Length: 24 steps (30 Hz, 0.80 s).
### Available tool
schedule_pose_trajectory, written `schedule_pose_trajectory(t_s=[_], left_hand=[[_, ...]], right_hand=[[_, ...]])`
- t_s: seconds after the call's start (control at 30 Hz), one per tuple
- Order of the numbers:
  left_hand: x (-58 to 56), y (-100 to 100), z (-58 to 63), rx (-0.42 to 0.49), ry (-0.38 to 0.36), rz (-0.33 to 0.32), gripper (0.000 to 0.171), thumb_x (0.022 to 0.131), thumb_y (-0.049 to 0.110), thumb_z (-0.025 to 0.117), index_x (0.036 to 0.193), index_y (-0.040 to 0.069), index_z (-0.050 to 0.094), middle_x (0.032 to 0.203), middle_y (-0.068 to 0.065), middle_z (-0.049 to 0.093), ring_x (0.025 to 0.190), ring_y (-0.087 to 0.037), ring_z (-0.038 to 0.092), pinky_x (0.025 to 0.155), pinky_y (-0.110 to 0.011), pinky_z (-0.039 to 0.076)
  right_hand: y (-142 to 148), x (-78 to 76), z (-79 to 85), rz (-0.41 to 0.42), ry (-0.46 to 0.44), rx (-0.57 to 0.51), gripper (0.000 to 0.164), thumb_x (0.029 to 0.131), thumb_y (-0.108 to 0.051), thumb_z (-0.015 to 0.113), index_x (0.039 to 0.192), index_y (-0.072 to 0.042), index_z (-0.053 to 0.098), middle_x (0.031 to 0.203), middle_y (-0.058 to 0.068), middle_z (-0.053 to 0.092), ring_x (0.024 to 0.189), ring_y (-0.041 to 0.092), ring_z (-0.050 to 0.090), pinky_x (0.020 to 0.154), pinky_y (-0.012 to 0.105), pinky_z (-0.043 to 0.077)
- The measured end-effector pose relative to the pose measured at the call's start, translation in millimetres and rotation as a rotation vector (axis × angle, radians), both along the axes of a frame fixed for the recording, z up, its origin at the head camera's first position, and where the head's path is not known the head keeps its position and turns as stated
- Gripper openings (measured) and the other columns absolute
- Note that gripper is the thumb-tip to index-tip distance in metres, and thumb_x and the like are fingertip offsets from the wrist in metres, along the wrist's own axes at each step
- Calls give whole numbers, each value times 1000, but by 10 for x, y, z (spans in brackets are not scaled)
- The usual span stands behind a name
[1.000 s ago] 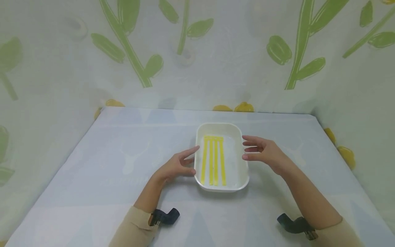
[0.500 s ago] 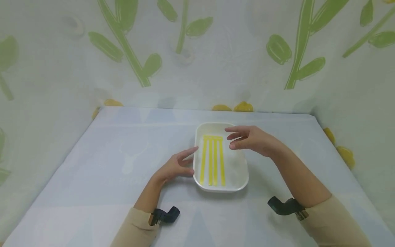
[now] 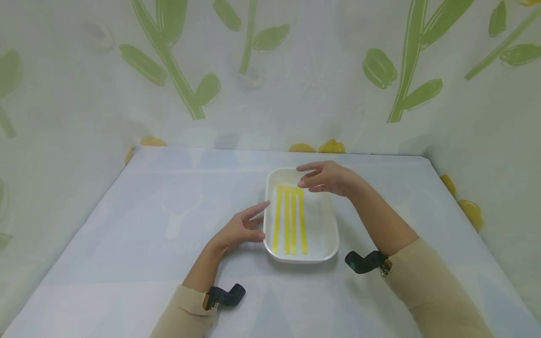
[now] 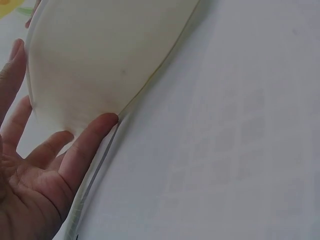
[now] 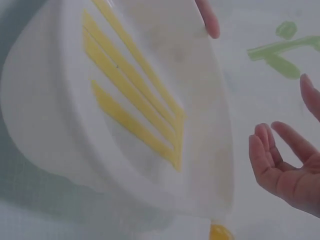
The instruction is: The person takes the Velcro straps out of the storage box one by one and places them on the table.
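Note:
A white rounded tray [image 3: 322,234] stands on the table with a flat yellow comb-like piece [image 3: 293,220] inside it. That piece has several long strips joined by a short bar at the far end. Against the tray's left wall, my left hand [image 3: 238,228] rests its spread fingertips and thumb. In the left wrist view the fingers [image 4: 92,142] touch the outside of the tray [image 4: 110,55]. Over the tray's far right corner hovers my right hand [image 3: 327,177], fingers loosely bent and holding nothing. In the right wrist view this hand [image 5: 295,170] is apart from the tray.
A pale patterned cloth covers the table [image 3: 190,188]. Behind it hangs a light curtain [image 3: 296,94] printed with green stems and leaves. Dark wrist-camera mounts [image 3: 365,262] sit at both sleeves.
My right hand has moved from beside the tray's right wall up and leftward to above its far end. The left hand stays against the left wall.

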<state>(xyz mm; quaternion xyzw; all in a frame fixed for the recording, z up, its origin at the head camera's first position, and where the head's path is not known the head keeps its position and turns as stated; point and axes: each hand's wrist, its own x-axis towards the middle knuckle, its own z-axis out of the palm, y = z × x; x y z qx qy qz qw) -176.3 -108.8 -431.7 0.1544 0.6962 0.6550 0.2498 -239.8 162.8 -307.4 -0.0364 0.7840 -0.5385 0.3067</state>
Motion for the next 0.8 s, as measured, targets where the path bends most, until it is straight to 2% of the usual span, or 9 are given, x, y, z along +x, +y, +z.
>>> schedule_pose_trajectory(t_s=[0.27, 0.57, 0.67, 0.8], left_hand=[[5, 9, -15, -37, 13, 7, 82, 78, 15, 78, 147, 26, 36, 154, 6, 28, 140, -28, 31, 103, -42, 41], [12, -10, -37, -22, 21, -7, 80, 78, 17, 78, 146, 25, 36, 155, 4, 27, 139, -29, 32, 103, -41, 42], [16, -6, -32, -27, 27, -11, 81, 79, 18, 78, 147, 23, 35, 155, 3, 26, 140, -30, 31, 103, -42, 41], [9, 0, -22, -27, 32, -8, 82, 78, 17, 78, 147, 21, 34, 155, 3, 26, 140, -31, 31, 103, -42, 41]], right_hand=[[-185, -124, -51, 53, 10, 31, 63, 83, -15, 72, 139, -7, 45, 136, 17, 49, 120, 30, 53, 104, 42, 41], [-388, -296, -236, 9, -31, 121, 58, 81, -17, 74, 134, -10, 51, 130, 12, 53, 118, 30, 53, 102, 38, 44], [-437, -353, -333, -12, -41, 124, 58, 80, -15, 75, 133, -9, 52, 127, 11, 55, 108, 27, 56, 100, 36, 46], [-489, -412, -468, -28, -34, 80, 57, 79, -8, 75, 131, -3, 53, 117, 11, 57, 85, 19, 55, 92, 33, 48]])
